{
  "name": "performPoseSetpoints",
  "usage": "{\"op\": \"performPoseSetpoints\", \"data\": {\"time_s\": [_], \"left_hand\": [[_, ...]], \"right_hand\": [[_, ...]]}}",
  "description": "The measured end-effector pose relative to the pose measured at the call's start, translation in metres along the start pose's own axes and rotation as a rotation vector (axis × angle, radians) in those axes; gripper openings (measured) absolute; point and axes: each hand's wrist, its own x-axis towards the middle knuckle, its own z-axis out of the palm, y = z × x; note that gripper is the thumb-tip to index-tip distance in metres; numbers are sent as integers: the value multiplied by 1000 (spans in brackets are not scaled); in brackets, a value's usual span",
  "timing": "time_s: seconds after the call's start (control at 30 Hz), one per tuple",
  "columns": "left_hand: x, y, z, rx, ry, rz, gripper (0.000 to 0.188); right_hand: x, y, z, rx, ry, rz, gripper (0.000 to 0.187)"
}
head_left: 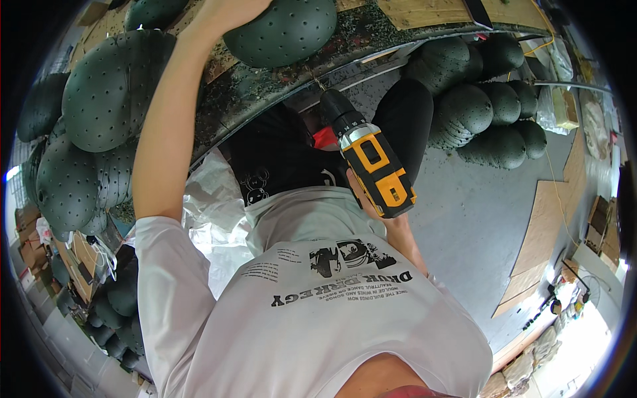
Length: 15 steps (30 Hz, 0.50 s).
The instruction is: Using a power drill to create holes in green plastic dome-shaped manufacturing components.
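Observation:
My right hand (361, 192) is wrapped round the grip of a yellow and black cordless drill (378, 169), held over my lap. Its thin bit points away from me at the near edge of the workbench, apart from any shell. At the top of the view my left hand (233, 12), partly cut off by the picture edge, grips the left side of a dark green domed shell (285, 30) dotted with small holes. That shell lies on the bench, which is strewn with dark shavings. My left fingertips are mostly out of sight.
Stacks of perforated domed shells (116, 93) crowd the bench's left side. More nested shells (464, 109) lie at the right, under the bench edge. Cardboard (431, 12) covers part of the bench, and flat cardboard sheets (537, 232) lie on the grey floor. Clear plastic (215, 192) hangs beside my lap.

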Motion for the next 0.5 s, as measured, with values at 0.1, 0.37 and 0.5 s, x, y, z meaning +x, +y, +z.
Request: {"op": "performPoseSetpoints", "data": {"time_s": [0.1, 0.37, 0.5], "left_hand": [[14, -7, 27, -105, 65, 9, 37], [10, -17, 39, -155, 205, -24, 35], [11, -15, 46, -134, 227, -35, 34]], "right_hand": [[8, 2, 4, -58, -27, -72, 32], [25, 7, 8, -81, -50, -92, 38], [25, 5, 7, -93, -45, -34, 38]]}}
